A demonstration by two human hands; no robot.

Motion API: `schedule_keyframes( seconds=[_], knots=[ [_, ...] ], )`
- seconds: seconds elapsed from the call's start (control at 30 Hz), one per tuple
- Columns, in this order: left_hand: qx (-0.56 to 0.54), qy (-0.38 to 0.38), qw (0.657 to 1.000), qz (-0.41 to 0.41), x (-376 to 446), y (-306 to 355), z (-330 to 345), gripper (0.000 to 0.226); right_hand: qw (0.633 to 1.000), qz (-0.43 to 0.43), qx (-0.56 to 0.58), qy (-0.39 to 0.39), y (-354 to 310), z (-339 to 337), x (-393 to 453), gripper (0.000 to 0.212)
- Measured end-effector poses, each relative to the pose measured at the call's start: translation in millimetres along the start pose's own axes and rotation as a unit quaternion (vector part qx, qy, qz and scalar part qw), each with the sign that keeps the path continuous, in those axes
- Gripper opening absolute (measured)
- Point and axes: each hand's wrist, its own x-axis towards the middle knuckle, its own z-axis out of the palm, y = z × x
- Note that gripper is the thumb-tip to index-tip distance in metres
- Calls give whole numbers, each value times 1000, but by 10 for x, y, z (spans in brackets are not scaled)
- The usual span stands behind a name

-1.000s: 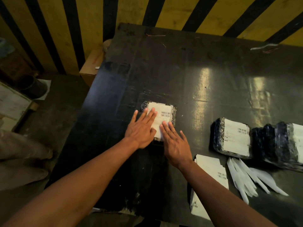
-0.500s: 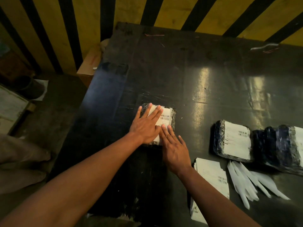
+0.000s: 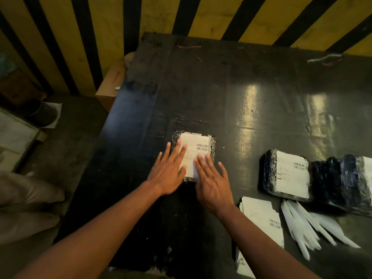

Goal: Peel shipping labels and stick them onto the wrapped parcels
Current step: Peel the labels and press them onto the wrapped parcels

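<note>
Shipping label (image 3: 196,150) lies on the wrapped parcel (image 3: 212,147), left hand (image 3: 168,175) and right hand (image 3: 213,182) pressing it flat, fingers spread

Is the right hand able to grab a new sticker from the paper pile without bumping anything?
Probably yes. The right hand lies flat on the parcel, and the label stack sits just beside its wrist on the table, with nothing between them.

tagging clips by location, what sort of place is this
Probably a warehouse packing or dispatch station: wrapped parcels bearing barcode labels lie on a dark worktable, a stack of shipping labels lies ready, and a yellow-and-black hazard-striped wall stands behind.
</note>
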Motion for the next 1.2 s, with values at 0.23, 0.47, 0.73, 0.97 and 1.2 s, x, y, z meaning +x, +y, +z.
schedule_keyframes(
  seconds=[0.23,0.47,0.73,0.97,1.2],
  knots=[
    [-23,-11,999,-19,-136,35,58,70,994,-26,-60,-88,38,-344,788,66],
    [-41,-7,999,-15,-127,-7,54,72,989,129,38,-64,243,-323,684,73],
    [-176,46,979,-96,-107,62,-55,79,977,141,133,-94,192,-205,164,75],
    [-229,-36,964,-133,-26,60,-206,85,956,149,228,-109,166,-192,274,81],
    [-228,-39,962,-147,53,92,-404,83,931,160,315,-89,243,-418,396,84]
  ],
)
